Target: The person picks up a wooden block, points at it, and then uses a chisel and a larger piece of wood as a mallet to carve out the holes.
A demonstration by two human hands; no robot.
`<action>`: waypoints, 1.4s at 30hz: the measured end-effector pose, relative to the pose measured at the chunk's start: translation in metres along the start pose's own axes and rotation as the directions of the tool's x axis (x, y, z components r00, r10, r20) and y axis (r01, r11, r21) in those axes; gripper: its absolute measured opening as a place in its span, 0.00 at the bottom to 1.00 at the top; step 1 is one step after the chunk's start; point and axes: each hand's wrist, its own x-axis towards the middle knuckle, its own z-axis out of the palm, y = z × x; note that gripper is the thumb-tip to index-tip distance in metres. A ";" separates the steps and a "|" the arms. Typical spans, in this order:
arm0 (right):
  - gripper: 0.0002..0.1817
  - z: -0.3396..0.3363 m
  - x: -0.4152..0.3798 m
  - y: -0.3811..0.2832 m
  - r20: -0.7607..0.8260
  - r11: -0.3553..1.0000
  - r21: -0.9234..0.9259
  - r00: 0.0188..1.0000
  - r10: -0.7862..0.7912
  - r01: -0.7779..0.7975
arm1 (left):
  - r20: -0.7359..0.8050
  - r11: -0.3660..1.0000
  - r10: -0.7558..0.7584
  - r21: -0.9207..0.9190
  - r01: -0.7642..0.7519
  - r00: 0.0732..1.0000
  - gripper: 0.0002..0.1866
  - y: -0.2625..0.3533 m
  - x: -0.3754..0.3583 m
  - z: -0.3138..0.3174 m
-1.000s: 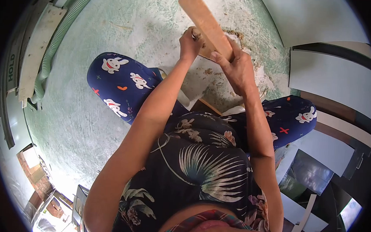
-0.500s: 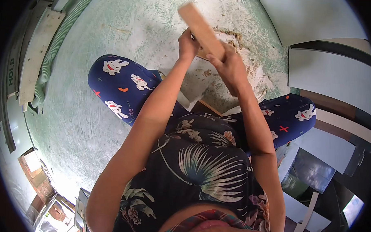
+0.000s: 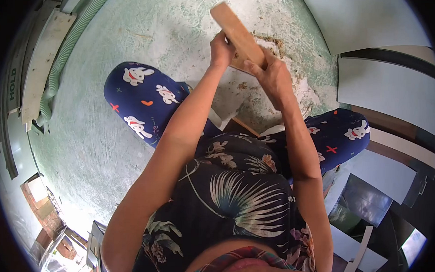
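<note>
A long, light-brown wooden block (image 3: 237,32) slants over the floor ahead of me. My right hand (image 3: 273,75) is wrapped round its lower right end, thumb lying near the face of the wood. My left hand (image 3: 221,51) is closed beside the block's left edge, its fingertips hidden behind the wood. What it grips I cannot make out. Under the block, between both hands, shows part of another brown wooden piece (image 3: 240,66). Brown crumbs or shavings (image 3: 271,41) lie on the floor just beyond.
My patterned trouser legs (image 3: 147,100) spread to both sides on the scuffed green floor (image 3: 92,146). A wooden strip (image 3: 244,127) lies close to my lap. A ribbed green hose (image 3: 70,44) and boards run along the left. Several panels (image 3: 389,87) lie on the right.
The block has shifted very slightly and shows sharper now. My right hand has turned a little round its end. My left hand has hardly moved.
</note>
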 end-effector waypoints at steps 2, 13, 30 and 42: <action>0.34 -0.012 -0.004 -0.018 0.006 0.987 0.159 1.000 0.029 -0.029 | 0.029 0.999 0.014 0.051 -0.016 0.999 0.11 -0.005 0.002 0.001; 0.34 -0.009 -0.004 -0.014 0.016 0.963 0.263 0.998 0.055 -0.057 | 0.035 0.992 0.075 0.102 -0.079 0.997 0.08 -0.014 0.008 0.006; 0.29 -0.008 0.001 -0.003 0.030 0.983 0.156 0.995 0.094 -0.097 | 0.059 0.995 0.063 0.068 -0.067 0.996 0.11 -0.004 0.009 0.007; 0.30 -0.013 -0.003 -0.011 0.039 0.957 0.254 0.991 0.131 -0.137 | 0.092 0.999 0.027 0.035 -0.030 0.995 0.11 -0.003 0.004 0.008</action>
